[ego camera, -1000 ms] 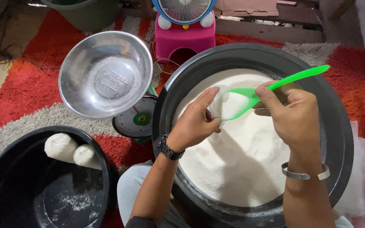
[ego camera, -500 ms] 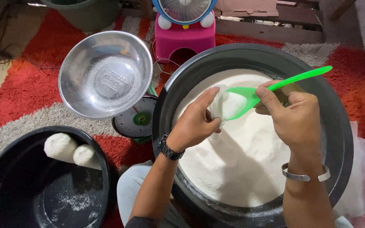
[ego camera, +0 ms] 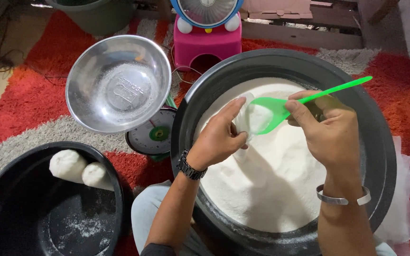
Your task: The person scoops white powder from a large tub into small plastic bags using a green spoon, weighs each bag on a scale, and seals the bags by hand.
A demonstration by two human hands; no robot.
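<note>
Head view: little had changed since a second earlier. Your right hand [ego camera: 330,135] stayed clamped on the green scoop [ego camera: 281,110], tipping white powder into the small clear bag [ego camera: 247,118] pinched by your left hand [ego camera: 219,137]. Both hovered over the black tub [ego camera: 380,142], well inside its rim.

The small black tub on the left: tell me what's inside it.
Inside the small black tub lie two filled white bags, side by side against the far wall, plus scattered white powder on the bottom. The near part is out of frame.
</note>
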